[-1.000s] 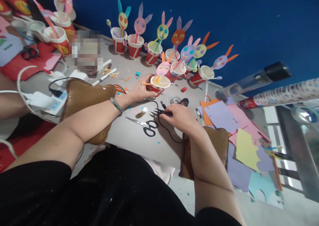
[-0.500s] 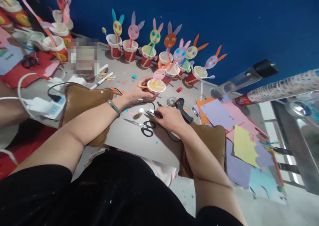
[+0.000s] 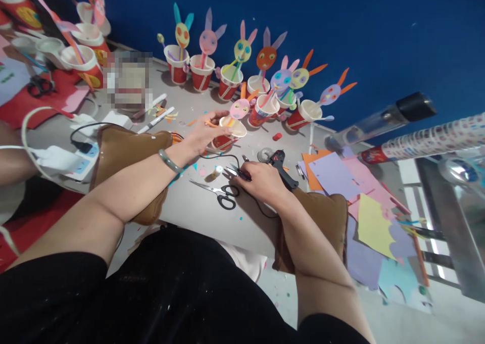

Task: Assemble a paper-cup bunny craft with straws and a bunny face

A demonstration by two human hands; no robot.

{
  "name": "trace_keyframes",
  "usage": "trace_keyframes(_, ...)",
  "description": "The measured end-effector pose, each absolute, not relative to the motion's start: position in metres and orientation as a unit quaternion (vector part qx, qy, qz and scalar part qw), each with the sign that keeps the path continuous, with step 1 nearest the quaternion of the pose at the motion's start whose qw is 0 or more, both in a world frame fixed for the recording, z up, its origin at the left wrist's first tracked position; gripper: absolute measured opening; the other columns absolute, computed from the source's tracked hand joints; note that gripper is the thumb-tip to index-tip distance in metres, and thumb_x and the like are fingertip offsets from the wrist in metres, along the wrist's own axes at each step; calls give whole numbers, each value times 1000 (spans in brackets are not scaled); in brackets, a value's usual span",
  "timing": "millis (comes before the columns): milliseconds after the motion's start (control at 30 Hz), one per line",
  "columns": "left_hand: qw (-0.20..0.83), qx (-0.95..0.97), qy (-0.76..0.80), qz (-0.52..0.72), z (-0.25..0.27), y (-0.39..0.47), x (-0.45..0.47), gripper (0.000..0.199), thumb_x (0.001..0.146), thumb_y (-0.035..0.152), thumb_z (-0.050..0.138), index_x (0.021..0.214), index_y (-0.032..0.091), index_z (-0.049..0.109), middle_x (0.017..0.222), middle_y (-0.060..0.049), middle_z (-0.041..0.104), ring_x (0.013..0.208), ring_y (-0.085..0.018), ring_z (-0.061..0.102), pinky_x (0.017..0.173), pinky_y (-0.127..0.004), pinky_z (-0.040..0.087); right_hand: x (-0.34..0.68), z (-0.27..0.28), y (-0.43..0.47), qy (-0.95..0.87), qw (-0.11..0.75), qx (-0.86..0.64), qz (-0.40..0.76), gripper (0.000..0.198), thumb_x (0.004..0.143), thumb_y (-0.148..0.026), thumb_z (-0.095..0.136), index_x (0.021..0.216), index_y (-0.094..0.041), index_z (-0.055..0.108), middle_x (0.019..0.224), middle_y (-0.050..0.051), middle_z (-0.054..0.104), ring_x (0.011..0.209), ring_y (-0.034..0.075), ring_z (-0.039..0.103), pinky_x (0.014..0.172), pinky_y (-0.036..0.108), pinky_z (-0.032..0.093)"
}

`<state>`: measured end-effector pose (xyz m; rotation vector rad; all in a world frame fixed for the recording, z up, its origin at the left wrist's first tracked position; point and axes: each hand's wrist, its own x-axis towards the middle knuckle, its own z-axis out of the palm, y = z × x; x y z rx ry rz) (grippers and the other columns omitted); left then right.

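My left hand (image 3: pixel 204 132) is closed on the left side of a red-and-white paper cup (image 3: pixel 226 140), its thumb at the rim. The cup leans a little. A pink rabbit face (image 3: pixel 239 108) with orange ears stands up from inside it. Lower right, my right hand (image 3: pixel 263 181) is closed around the dark handles of scissors (image 3: pixel 235 173), whose blades point left. Black-handled scissors (image 3: pixel 223 194) lie open on the table just below. Beside the blades stands a small white-capped bottle (image 3: pixel 215 174). A black glue gun (image 3: pixel 282 168) lies right of my right hand.
Several cups with rabbit faces (image 3: pixel 202 71) line the blue wall. Brown cushions (image 3: pixel 129 154) lie under both forearms. Coloured paper sheets (image 3: pixel 333 175) and a long stack of cups (image 3: pixel 428 137) are on the right. A power strip (image 3: pixel 85 162) with cables sits left.
My left hand has moved the cup slightly left and tipped it, its thumb now over the rim. My right hand stays around the scissors. The view has shifted slightly.
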<state>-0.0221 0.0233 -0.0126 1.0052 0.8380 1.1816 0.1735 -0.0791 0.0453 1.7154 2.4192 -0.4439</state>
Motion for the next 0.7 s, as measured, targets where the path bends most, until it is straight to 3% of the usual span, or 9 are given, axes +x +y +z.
trace_keyframes(167, 640, 440, 355, 520, -11, 20, -19, 69, 57, 29, 93, 119, 17, 65, 103, -6, 77, 97, -21, 75, 92, -36, 58, 181, 38, -78, 804, -91, 566, -156, 14, 91, -31, 55, 96, -21, 64, 95, 10, 75, 87, 25, 66, 77, 33, 42)
trace_keyframes(267, 646, 440, 351, 515, -11, 19, -18, 71, 55, 30, 96, 117, 17, 65, 104, -8, 79, 102, -24, 75, 94, -37, 58, 182, 34, -72, 765, -180, 593, -175, 24, 89, -28, 56, 110, -19, 63, 88, 7, 73, 79, 24, 65, 76, 33, 44)
trace_keyframes(400, 657, 442, 337, 510, -12, 20, -17, 70, 55, 31, 97, 116, 16, 66, 107, -10, 80, 103, -25, 76, 95, -38, 59, 176, 30, -55, 756, -224, 593, -161, 44, 90, -31, 62, 132, -19, 62, 90, 6, 74, 80, 24, 67, 78, 34, 46)
trace_keyframes(500, 661, 451, 337, 497, -13, 21, -18, 76, 55, 29, 99, 121, 15, 65, 111, -10, 79, 105, -24, 76, 96, -37, 59, 173, 25, -42, 782, -227, 565, -134, 31, 92, -30, 61, 120, -20, 70, 99, 9, 78, 84, 25, 69, 79, 35, 48)
trace_keyframes(600, 663, 446, 338, 496, -13, 22, -18, 87, 56, 28, 100, 132, 15, 59, 121, -12, 77, 110, -25, 75, 98, -36, 59, 175, 21, -31, 793, -227, 558, -94, 19, 92, -26, 60, 104, -21, 73, 95, 9, 79, 83, 26, 69, 76, 35, 47)
trace_keyframes(700, 633, 455, 365, 509, -12, 23, -18, 84, 73, 37, 93, 142, 17, 50, 131, -14, 72, 117, -24, 73, 102, -37, 57, 179, 21, -24, 786, -220, 574, -66, 18, 93, -28, 62, 105, -21, 74, 94, 9, 79, 82, 26, 69, 75, 35, 47)
